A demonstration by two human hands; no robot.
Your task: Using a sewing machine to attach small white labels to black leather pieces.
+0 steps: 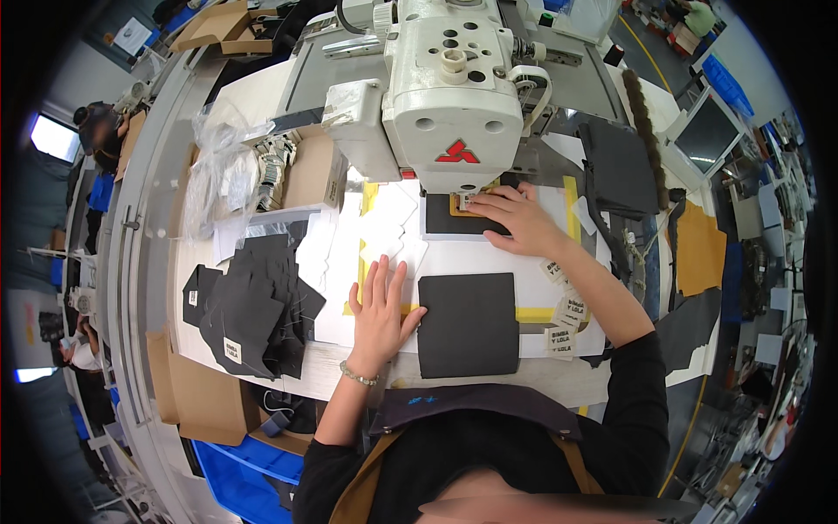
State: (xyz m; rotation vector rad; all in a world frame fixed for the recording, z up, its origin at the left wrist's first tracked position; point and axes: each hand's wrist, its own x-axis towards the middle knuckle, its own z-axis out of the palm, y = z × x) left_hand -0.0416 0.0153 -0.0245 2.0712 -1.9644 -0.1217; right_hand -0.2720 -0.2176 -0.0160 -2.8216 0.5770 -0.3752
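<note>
My left hand (377, 307) lies flat with its fingers spread on the white work board (463, 258). Its thumb touches or nearly touches the left edge of a square black fabric panel (467, 325). Farther forward, my right hand (524, 223) reaches under the head of a white industrial sewing machine (454, 105). Its fingers are stretched out, with the tips on a small pale label (465, 201) inside a yellow-orange frame (456, 210). That frame rests on another black fabric piece (445, 224). The machine head hides part of the label and frame.
A heap of black fabric pieces (253, 306) lies at left, some bearing pale labels. Behind it stands a cardboard box (310, 170) with bundled labels and clear plastic. Loose labels (560, 339) lie under my right forearm. Stacked black fabric (618, 166) and a screen (709, 131) stand at right.
</note>
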